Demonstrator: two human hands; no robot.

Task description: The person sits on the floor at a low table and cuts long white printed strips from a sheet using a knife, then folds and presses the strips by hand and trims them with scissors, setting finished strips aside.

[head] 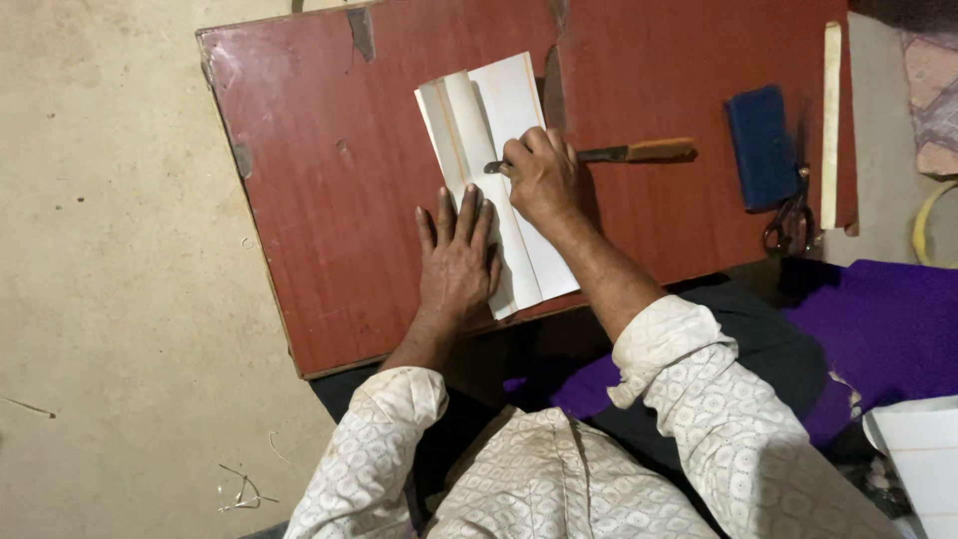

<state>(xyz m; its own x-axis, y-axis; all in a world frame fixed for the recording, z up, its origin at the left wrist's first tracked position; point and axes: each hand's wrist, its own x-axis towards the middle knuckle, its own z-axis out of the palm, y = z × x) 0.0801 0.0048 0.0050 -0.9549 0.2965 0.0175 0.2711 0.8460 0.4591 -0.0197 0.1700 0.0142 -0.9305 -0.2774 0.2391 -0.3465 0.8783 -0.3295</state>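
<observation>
A folded stack of white paper [489, 110] lies on a reddish-brown board [329, 200]. My left hand [457, 258] rests flat on the paper's near part, fingers spread, pressing it down. Over the paper's right side, my right hand [542, 178] is closed on a knife [639, 152]. The knife's wooden handle sticks out to the right and its dark blade tip shows at the paper's fold, left of my fingers.
A blue rectangular block [760, 133] and dark scissors [790, 222] lie at the board's right. A pale strip [831, 100] runs along the right edge. Purple cloth [878, 319] covers my lap, more white sheets [923, 459] sit lower right, and bare concrete floor [110, 250] lies left.
</observation>
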